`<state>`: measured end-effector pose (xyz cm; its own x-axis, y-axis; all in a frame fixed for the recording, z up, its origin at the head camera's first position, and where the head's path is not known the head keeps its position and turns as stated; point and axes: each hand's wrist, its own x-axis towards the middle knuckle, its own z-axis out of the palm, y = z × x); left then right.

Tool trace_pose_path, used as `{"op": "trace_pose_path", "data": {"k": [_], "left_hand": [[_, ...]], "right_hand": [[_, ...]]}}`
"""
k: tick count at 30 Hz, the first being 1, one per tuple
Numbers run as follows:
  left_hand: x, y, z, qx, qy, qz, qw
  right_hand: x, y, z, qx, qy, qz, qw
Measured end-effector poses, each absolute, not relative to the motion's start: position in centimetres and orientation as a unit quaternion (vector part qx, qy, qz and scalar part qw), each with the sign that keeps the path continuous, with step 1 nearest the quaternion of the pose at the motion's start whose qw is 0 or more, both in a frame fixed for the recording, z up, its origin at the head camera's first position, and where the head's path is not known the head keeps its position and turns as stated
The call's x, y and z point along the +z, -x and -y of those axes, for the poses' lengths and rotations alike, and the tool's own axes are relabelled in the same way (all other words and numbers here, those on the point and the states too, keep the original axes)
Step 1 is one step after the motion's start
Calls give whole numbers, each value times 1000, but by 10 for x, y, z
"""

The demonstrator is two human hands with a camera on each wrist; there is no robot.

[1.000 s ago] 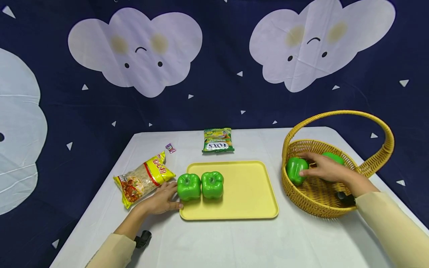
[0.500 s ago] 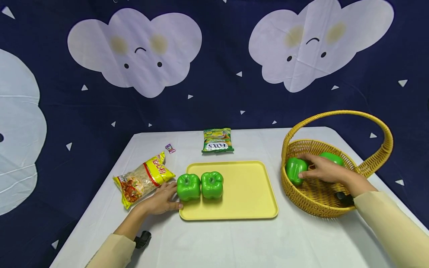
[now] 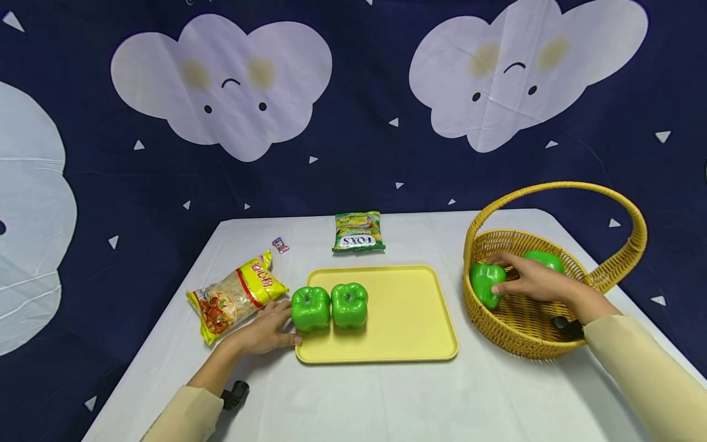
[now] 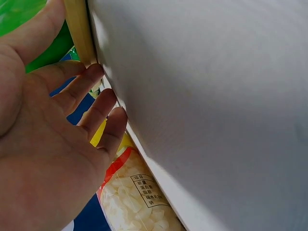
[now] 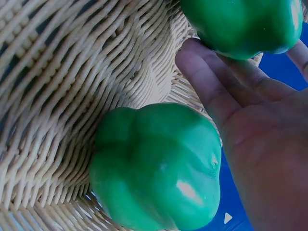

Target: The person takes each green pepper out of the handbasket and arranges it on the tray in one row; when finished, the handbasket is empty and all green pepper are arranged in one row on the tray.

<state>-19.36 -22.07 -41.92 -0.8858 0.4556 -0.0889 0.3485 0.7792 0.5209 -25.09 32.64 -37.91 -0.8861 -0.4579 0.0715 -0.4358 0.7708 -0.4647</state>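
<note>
Green pepper at the left side of the wicker basket, and the right hand has it, fingers and thumb curled round! Another pepper lies beyond that hand, against the weave. Over to the left hand: fingers loosely extended, gripping nothing, at the edge of the yellow tray, right by the left tray pepper, with the right tray pepper alongside. Noodle bag just behind, flat on the surface.
</note>
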Motion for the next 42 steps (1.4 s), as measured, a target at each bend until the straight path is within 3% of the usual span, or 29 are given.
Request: {"op": "trace_pose_path", "data": {"k": [33, 42], "left_hand": [[-422, 195, 220, 254, -208, -938, 110], [-422, 195, 220, 261, -199, -937, 115]], "right_hand": [[-368, 247, -329, -324, 213, -922, 1], [-358, 242, -327, -310, 243, -916, -73]]}}
